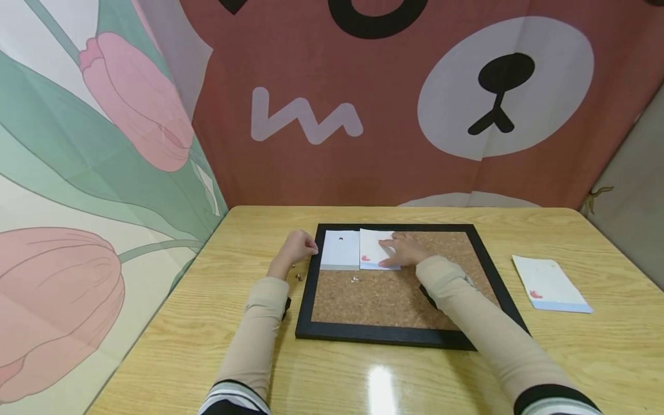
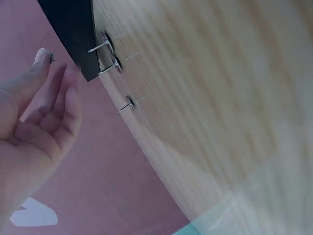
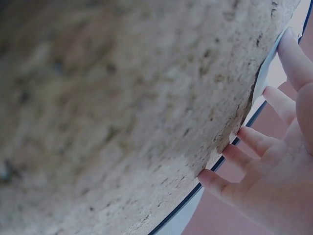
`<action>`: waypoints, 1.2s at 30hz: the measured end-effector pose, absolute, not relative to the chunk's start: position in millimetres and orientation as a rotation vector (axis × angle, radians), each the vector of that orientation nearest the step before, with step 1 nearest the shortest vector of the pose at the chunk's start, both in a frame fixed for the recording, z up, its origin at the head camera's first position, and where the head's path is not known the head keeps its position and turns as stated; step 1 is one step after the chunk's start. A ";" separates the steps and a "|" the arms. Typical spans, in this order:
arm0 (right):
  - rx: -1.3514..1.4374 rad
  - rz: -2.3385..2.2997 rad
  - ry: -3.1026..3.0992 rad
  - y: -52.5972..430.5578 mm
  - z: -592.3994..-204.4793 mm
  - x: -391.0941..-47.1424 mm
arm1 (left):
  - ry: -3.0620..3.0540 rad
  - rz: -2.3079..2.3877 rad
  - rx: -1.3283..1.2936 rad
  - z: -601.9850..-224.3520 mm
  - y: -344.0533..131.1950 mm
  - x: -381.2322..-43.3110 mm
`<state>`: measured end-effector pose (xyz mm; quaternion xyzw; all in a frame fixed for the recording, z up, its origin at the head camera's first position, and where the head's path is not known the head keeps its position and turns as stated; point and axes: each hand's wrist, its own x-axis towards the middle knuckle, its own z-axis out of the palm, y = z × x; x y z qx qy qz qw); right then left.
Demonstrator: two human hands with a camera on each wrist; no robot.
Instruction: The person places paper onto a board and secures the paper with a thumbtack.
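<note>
My left hand (image 1: 297,246) is raised by the left edge of the cork board (image 1: 373,300), fingers curled. In the left wrist view a small metallic thumbtack (image 2: 52,57) shows at its thumb tip. My right hand (image 1: 407,249) lies with fingers spread over the right part of a white note sheet (image 1: 370,248) with a pink print. In the right wrist view its thumb touches the paper, while other fingertips rest on the cork. Beside that sheet, to its left, lies a lined note sheet (image 1: 339,253) with a thumbtack (image 1: 340,238) near its top.
Several loose thumbtacks (image 2: 116,63) lie point up on the wooden table (image 1: 207,323), left of the board's black frame (image 1: 384,334). A small shiny item (image 1: 355,279) sits on the cork below the sheets. Another printed note sheet (image 1: 550,282) lies right of the board.
</note>
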<state>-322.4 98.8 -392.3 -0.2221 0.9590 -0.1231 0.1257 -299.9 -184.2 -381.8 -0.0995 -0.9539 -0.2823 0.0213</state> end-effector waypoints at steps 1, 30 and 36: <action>-0.648 -0.356 2.795 99.0 -391.9 -322.3 | -2.957 -0.867 -0.318 -381.2 -183.8 -299.6; -0.630 -0.344 2.795 97.6 -395.1 -323.1 | -3.033 -0.708 -0.300 -359.5 -137.3 -311.3; -0.620 -0.354 2.801 97.1 -393.9 -322.3 | -3.101 -0.654 -0.297 -352.4 -124.4 -315.8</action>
